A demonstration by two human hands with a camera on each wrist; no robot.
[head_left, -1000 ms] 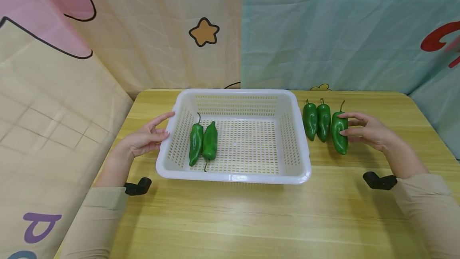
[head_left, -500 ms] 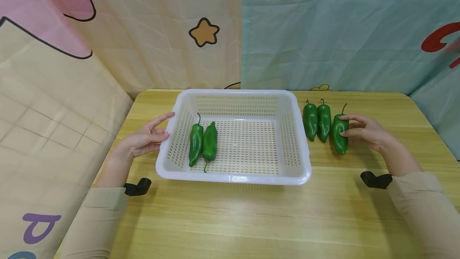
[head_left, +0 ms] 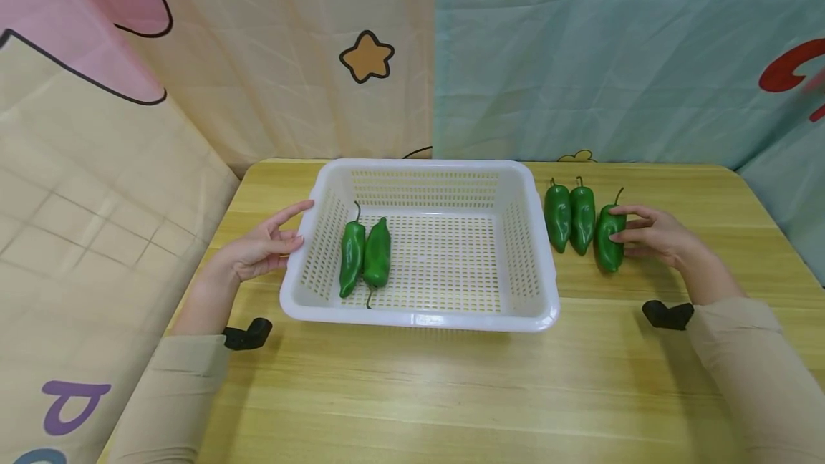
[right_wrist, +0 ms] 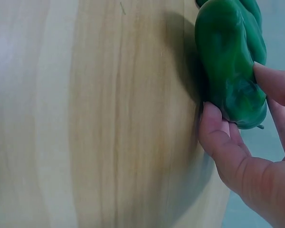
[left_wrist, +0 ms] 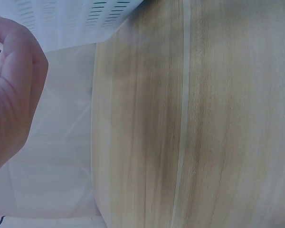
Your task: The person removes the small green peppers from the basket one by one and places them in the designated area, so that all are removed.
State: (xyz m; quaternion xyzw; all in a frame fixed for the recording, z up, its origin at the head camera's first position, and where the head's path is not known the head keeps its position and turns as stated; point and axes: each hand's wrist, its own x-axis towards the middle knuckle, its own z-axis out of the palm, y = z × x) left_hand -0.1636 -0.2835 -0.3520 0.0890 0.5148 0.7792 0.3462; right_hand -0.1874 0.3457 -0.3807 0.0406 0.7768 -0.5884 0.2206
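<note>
**Right Hand [head_left: 654, 236] Holding Green Pepper [head_left: 605, 238] Beside White Basket [head_left: 419, 320]**

At the right end of a row of three on the worktop [head_left: 419, 392], the pepper is sitting between the right fingers, which are holding it in a narrow grip; its stem is pointing toward the blue-green curtain [head_left: 580, 56]. Just beside it, two more peppers [head_left: 583, 220] are lying near the basket's right wall. Across from me, the left hand [head_left: 261, 249] is resting loosely spread fingers against the basket's left rim; inside, near that end, a pair of peppers [head_left: 351, 258] is lying side by side.

The right wrist view is showing fingertips touching the pepper on opposite sides and its shadow falling on the wood, details the head view is partly hiding. The left wrist view is catching the basket's slotted outer wall [left_wrist: 71, 23], leaving the left fingertips out of sight.
</note>
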